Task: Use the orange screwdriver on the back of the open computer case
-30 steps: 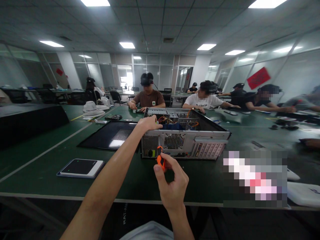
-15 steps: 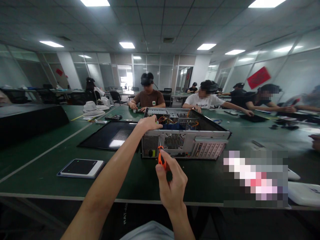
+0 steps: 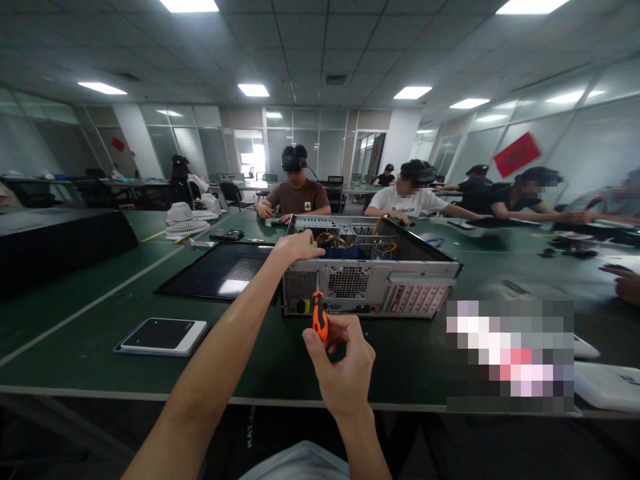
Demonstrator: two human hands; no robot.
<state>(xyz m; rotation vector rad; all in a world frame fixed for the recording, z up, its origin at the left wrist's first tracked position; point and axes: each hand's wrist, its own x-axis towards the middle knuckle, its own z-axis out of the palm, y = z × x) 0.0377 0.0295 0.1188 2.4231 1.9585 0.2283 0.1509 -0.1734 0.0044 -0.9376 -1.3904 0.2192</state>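
An open desktop computer case [image 3: 370, 280] lies on its side on the green table [image 3: 100, 320], its rear panel with fan grilles facing me. My left hand [image 3: 296, 245] rests on the case's top left edge, fingers curled over the rim. My right hand [image 3: 341, 367] pinches an orange-and-black screwdriver [image 3: 319, 319], whose tip points at the lower left of the rear panel. Coloured cables show inside the case.
The black side panel [image 3: 223, 270] lies flat to the left of the case. A white-edged tablet-like device [image 3: 163, 335] sits near the front left. Small white fans [image 3: 187, 220] stand further back. Several people sit at the far side; another person's hand [image 3: 623, 283] shows at right.
My right hand has turned the screwdriver slightly in its fingers, staying at the same spot on the rear panel. My left hand has not moved.
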